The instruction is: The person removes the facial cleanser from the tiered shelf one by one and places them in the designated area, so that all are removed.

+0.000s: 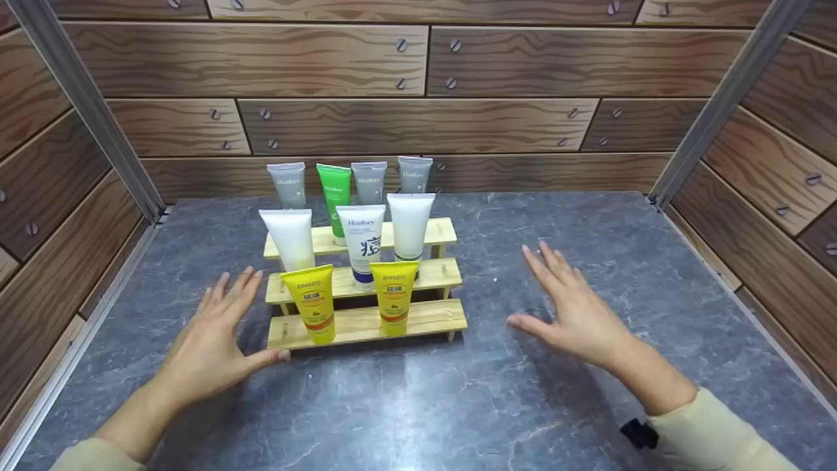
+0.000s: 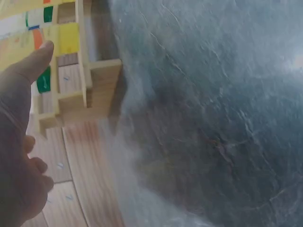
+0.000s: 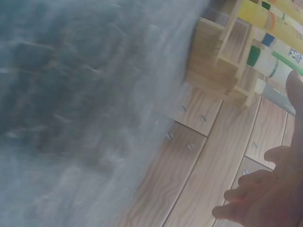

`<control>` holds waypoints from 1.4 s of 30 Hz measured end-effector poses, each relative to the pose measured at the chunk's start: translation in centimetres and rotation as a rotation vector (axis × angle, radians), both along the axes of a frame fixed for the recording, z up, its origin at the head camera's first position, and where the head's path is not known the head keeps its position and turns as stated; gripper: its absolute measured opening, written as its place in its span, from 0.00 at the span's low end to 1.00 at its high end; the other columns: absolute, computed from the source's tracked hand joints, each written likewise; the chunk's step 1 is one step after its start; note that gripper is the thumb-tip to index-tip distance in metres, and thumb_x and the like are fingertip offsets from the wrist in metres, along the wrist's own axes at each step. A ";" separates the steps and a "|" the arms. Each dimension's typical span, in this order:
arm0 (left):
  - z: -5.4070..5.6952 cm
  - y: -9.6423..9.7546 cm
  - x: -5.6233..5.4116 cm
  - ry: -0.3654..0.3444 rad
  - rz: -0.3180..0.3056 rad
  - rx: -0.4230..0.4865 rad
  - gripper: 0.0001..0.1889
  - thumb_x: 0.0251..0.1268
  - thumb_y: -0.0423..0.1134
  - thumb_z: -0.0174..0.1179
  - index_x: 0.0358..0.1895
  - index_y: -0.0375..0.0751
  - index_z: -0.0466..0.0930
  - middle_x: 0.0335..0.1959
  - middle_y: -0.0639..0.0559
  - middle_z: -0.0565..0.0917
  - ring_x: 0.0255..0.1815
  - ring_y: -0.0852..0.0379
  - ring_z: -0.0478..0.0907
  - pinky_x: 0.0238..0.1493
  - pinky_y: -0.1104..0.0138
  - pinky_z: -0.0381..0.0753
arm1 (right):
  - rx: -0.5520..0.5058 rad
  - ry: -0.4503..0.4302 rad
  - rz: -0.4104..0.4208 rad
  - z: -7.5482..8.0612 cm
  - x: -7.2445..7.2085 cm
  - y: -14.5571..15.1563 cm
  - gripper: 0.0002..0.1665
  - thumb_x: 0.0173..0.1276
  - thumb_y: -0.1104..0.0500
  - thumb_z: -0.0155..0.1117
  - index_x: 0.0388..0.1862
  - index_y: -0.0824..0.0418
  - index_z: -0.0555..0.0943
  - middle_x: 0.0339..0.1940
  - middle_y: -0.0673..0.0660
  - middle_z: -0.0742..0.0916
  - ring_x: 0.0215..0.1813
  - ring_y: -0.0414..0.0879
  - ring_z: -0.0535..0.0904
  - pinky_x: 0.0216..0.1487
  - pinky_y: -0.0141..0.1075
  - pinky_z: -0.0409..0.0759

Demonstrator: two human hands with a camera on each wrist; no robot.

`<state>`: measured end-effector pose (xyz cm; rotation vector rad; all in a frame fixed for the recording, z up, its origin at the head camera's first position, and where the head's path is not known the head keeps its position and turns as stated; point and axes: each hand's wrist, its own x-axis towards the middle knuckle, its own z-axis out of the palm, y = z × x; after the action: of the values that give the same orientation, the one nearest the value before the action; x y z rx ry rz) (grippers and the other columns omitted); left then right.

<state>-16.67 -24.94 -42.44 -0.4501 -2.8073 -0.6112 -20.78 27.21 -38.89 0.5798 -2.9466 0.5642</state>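
A three-step wooden stand point(image 1: 431, 317) holds upright squeeze tubes. On the bottom step are two yellow tubes point(image 1: 314, 304). Three white tubes point(image 1: 363, 239) occupy the middle step, the central one with blue lettering. Behind them, on the top step, a green tube point(image 1: 335, 190) and three grey tubes point(image 1: 288, 183) are partly hidden. My left hand point(image 1: 206, 350) spreads its fingers beside the stand's left end, thumb close to the bottom step; whether it touches is unclear. My right hand point(image 1: 582, 320) is apart from the stand on its right, fingers extended, holding nothing.
The stand rests on a grey marbled tabletop point(image 1: 510, 405). Wood-patterned panels point(image 1: 327, 62) enclose the back and both sides, with metal posts point(image 1: 719, 98) at the rear corners. A small black object point(image 1: 639, 434) is at the right sleeve cuff.
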 end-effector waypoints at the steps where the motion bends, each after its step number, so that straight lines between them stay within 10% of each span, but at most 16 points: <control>1: -0.2 0.0 -0.2 -0.007 -0.008 0.014 0.66 0.50 0.66 0.80 0.87 0.43 0.51 0.86 0.37 0.54 0.84 0.26 0.46 0.82 0.37 0.43 | -0.020 -0.001 0.008 0.2 -0.1 0.0 0.63 0.69 0.26 0.66 0.90 0.45 0.45 0.90 0.61 0.47 0.87 0.68 0.43 0.81 0.70 0.44; 12: -1.8 -0.4 -1.9 -0.075 -0.028 0.046 0.64 0.49 0.63 0.82 0.87 0.49 0.54 0.85 0.47 0.58 0.85 0.33 0.51 0.68 0.24 0.61 | -0.190 0.041 0.103 2.4 -2.4 -0.5 0.60 0.71 0.40 0.74 0.90 0.48 0.49 0.88 0.59 0.59 0.83 0.65 0.59 0.80 0.64 0.58; 29: -1.8 -0.9 -2.9 -0.049 -0.088 0.044 0.59 0.46 0.57 0.85 0.83 0.47 0.64 0.83 0.49 0.64 0.83 0.34 0.57 0.70 0.28 0.65 | -0.747 -0.095 0.234 7.8 -6.0 -2.1 0.41 0.74 0.68 0.69 0.83 0.63 0.65 0.78 0.64 0.75 0.73 0.57 0.78 0.65 0.37 0.81; 42: -2.3 -1.0 -3.2 0.015 -0.130 0.046 0.57 0.46 0.55 0.86 0.80 0.41 0.68 0.81 0.45 0.67 0.75 0.28 0.68 0.73 0.35 0.68 | -0.882 -0.033 0.174 12.1 -8.9 -4.2 0.23 0.75 0.63 0.72 0.67 0.61 0.83 0.60 0.60 0.89 0.59 0.47 0.87 0.63 0.35 0.83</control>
<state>-19.83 -25.96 -44.75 -0.6288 -2.7592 -0.6940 -29.71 22.96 -26.84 0.6861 -2.3028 1.7366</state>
